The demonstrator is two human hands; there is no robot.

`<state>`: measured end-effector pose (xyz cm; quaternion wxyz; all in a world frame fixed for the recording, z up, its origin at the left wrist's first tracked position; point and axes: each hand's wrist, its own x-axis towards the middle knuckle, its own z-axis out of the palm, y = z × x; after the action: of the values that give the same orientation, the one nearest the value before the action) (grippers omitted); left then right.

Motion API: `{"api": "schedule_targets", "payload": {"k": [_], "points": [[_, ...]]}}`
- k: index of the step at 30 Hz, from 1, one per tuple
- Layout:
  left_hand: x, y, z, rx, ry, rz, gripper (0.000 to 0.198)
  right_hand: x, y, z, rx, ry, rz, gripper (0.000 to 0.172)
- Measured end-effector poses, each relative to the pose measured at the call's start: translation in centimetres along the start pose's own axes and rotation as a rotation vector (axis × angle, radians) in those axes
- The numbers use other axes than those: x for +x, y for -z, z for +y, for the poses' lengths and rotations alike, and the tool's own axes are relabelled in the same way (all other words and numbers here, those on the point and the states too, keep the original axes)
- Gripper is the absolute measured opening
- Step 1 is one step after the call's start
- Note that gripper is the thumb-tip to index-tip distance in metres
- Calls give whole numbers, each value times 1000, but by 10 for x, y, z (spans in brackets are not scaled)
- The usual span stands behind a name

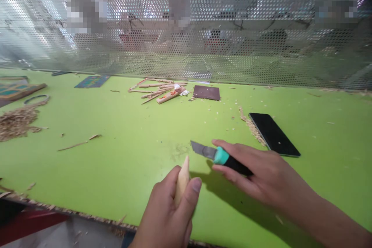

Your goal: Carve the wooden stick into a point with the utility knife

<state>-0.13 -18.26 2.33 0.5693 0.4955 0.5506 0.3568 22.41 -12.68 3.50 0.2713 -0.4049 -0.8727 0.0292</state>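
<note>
My left hand is closed around a pale piece of wood whose tapered tip points up and away from me. The wood's lower end is hidden in my palm. In my right hand is a utility knife with a black and teal handle, gripped between thumb and fingers. Its blade points left, a little above and to the right of the wood's tip, and does not touch it. Both hands are over the green table.
A phone lies right, beside wood shavings. Towards the back are thin wooden sticks, a brown sandpaper-like sheet and a patterned card. More shavings lie left, near a ring. A perforated screen stands behind.
</note>
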Motion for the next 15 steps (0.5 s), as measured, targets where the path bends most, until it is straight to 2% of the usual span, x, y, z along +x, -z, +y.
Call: {"api": "schedule_targets", "payload": {"k": [3, 6, 9, 15], "points": [[-1, 1, 0, -25, 52, -49, 52, 3, 1, -4, 112, 53, -154, 42], [-1, 2, -1, 36, 1, -25, 50, 3, 2, -9, 195, 71, -236, 41], [-1, 3, -4, 100, -77, -3, 48, 2, 2, -9, 211, 68, -250, 40], [0, 3, -8, 132, -101, -29, 46, 0, 0, -8, 182, 102, -230, 41]]}}
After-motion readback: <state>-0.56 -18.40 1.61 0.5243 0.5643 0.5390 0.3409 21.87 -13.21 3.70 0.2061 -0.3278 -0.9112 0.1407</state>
